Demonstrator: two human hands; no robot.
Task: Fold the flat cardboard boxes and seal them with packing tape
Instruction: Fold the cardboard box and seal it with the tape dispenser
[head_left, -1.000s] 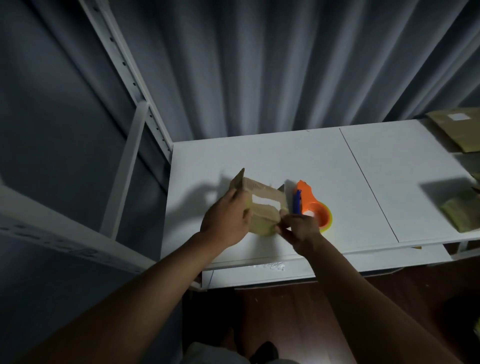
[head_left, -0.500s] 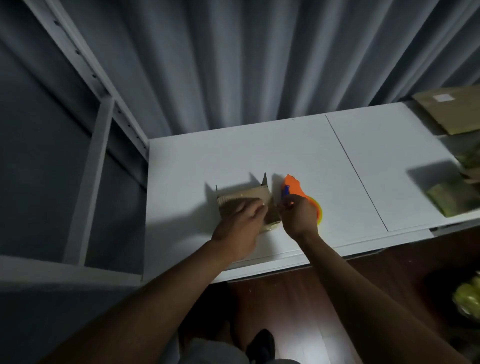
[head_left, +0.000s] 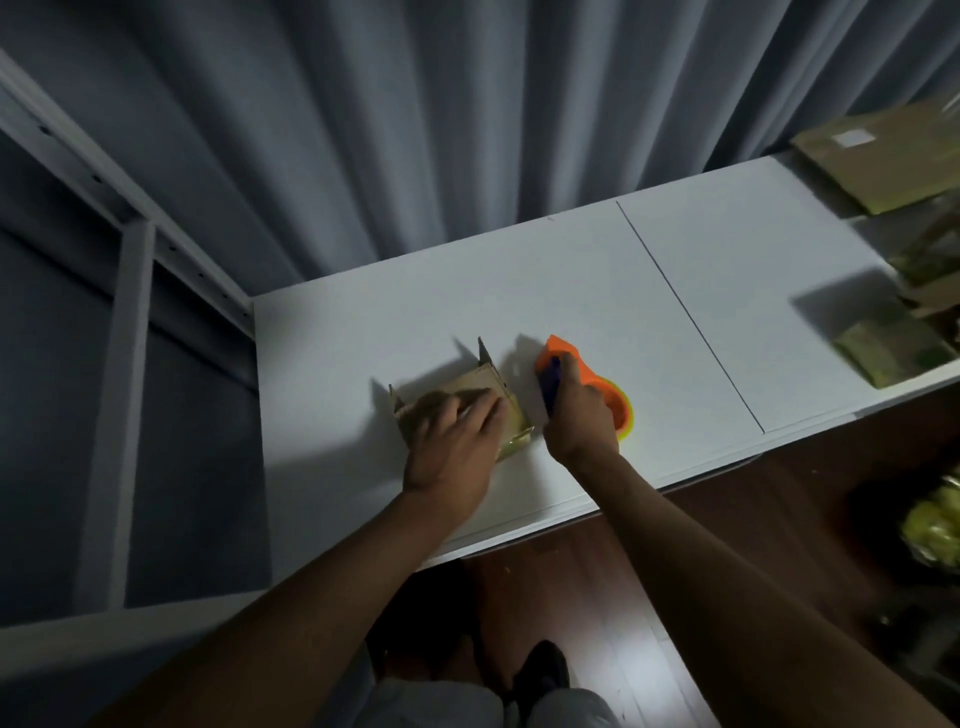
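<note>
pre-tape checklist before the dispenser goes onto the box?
1. Box held down: left hand rests flat on the small cardboard box. ok.
2. Dispenser in hand: right hand grips the orange tape dispenser by its handle. ok.
3. Top flaps closed: two flaps stand up at the far corners. not ok.
4. Tape end free and ready: hidden by the hand. cannot tell.
5. Box on white table, away from the edge. ok.
6. Seam under the left hand aligned: covered. cannot tell.
</note>
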